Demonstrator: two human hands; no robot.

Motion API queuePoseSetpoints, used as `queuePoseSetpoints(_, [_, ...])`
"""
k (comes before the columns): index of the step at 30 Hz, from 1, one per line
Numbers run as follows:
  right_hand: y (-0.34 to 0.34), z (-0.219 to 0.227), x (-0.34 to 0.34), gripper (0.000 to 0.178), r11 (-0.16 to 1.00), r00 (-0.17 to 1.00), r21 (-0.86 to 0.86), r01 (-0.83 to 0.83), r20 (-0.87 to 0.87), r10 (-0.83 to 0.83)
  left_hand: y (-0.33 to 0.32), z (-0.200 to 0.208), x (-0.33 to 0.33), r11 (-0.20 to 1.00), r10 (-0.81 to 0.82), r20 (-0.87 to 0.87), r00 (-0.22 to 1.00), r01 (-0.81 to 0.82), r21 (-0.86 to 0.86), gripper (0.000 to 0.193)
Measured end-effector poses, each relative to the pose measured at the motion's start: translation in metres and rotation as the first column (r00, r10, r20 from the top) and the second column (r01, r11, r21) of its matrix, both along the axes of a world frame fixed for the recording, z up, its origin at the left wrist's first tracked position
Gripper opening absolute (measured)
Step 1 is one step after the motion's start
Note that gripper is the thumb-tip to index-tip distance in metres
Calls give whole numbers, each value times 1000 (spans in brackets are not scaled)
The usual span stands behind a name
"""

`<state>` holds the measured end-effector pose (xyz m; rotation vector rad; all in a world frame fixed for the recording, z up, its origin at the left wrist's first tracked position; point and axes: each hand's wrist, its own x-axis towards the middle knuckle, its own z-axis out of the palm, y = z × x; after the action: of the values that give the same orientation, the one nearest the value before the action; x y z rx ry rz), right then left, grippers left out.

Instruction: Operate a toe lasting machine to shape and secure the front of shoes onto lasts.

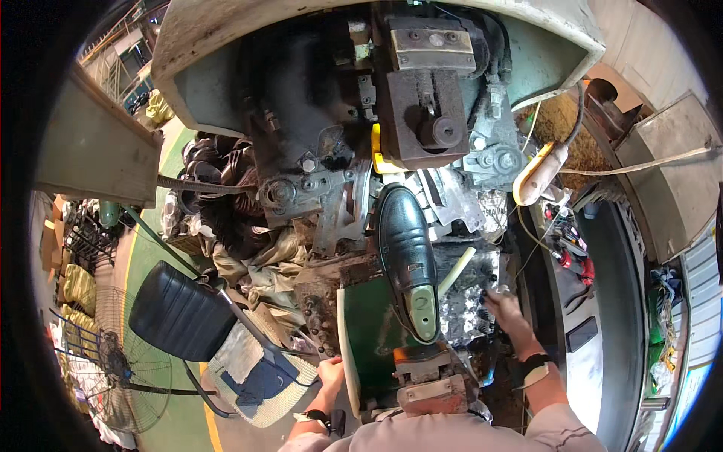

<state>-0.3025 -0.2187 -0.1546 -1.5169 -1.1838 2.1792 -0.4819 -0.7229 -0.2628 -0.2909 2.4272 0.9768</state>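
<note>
A black leather shoe upper (407, 233) on a pale green last (423, 313) stands in the middle of the machine, its toe toward the metal jaws (444, 200). Below its heel end sits a metal clamp block (433, 377) with an orange strip. My right hand (508, 313) reaches to the worn metal panel right of the shoe, fingers stretched toward small dark knobs; whether they touch is unclear. My left hand (330, 373) is at the left edge of the green machine panel (367, 324), its fingers too small and partly hidden to read.
A heavy machine head (425, 113) with a yellow bracket (380, 151) hangs above the shoe. On the right are a hanging yellow-and-white handheld device (538, 173), red-handled tools (584, 270) and a conveyor belt (621, 301). A chair (184, 313) and wire fan (113, 361) stand left.
</note>
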Motion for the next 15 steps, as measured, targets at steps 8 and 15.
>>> queuePoseSetpoints(8, [19,19,30,46,948,974,265,177,87,-207,1,29,-16,995,73,-580,812,-21,96,36])
queuePoseSetpoints(15, [0,70,14,47,962,999,268,45,18,-52,18,60,-24,995,-23,-272,962,50,92,32])
